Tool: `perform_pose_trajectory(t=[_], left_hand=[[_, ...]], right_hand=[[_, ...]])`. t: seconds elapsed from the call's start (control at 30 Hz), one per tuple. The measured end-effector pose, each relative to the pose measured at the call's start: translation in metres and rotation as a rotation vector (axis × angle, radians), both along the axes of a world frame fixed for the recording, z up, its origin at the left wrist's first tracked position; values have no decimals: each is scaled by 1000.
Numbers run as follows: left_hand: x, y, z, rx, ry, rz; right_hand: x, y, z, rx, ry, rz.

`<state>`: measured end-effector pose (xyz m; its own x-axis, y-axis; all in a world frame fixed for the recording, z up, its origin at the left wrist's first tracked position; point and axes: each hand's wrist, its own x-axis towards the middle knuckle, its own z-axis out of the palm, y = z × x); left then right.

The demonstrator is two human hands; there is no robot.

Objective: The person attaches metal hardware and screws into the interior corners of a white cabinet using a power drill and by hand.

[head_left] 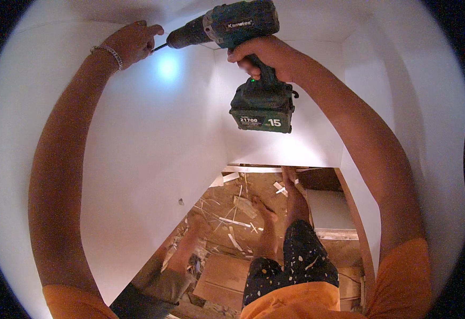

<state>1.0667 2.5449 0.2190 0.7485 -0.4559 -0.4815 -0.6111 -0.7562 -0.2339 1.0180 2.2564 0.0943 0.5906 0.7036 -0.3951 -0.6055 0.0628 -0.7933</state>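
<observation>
My right hand (267, 56) grips the handle of a dark green cordless drill (232, 26) held high, its battery pack (263, 109) hanging below. The drill's bit points left toward the upper corner of a white cabinet panel (152, 133). My left hand (132, 41), with a metal bracelet on the wrist, has its fingers pinched at the tip of the bit, against the panel's top edge. Whether a screw sits between the fingers is too small to tell. The drill's light makes a bright spot on the panel below the bit.
White panels enclose me on the left, back and right (402, 106). Far below, my bare feet (275, 212) stand on a wooden floor littered with offcuts and strips (232, 212). A brown board (219, 276) and a white board (328, 210) lie there too.
</observation>
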Motion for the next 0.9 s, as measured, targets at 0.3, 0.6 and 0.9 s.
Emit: perform_pose_trajectory(t=[0.3,0.6,0.9], left_hand=[[3,3,-1,-82,80,93],[0,6,6,-175,115,56],[11,-20,3,-158,29,283]], right_hand=[[2,-1,-2,0,-12,12],[-2,1,2,-29,-68,-3],[-1,-5,-5,38,31,-27]])
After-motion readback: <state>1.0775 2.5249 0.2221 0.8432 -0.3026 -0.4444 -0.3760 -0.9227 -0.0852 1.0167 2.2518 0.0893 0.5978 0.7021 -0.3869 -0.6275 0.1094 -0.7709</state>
